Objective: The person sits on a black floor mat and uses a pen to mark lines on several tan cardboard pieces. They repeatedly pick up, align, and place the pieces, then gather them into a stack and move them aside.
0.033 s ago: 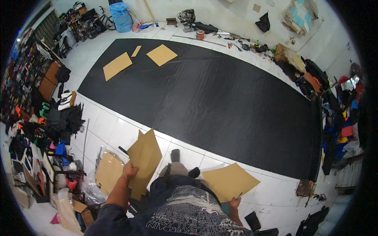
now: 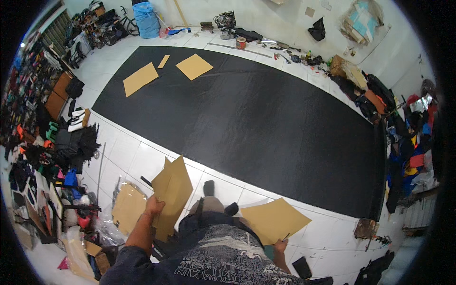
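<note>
My left hand (image 2: 154, 205) is closed on the edge of several brown cardboard pieces (image 2: 173, 192), held upright in a loose stack to the left of my legs. On the other side, my right hand (image 2: 280, 245) is closed round a thin pen-like stick (image 2: 286, 236) at the near edge of a wide cardboard sheet (image 2: 274, 219). Whether those fingers also pinch the sheet, I cannot tell. Ahead lies a big black sheet of material (image 2: 247, 123), spread over the floor. Three cut cardboard pieces rest at its far left, among them a square one (image 2: 194, 67).
Plastic-wrapped cardboard (image 2: 129, 206) lies on the white tiles (image 2: 142, 159) left of my arm. Piled goods (image 2: 71, 142) crowd the left side, with more clutter (image 2: 415, 147) at the right. Tools and a red tin (image 2: 241, 43) line the far wall. A black roll (image 2: 380, 171) borders the black sheet.
The whole view has shifted very slightly. Both hands keep their holds, and nothing has been picked up or put down.
</note>
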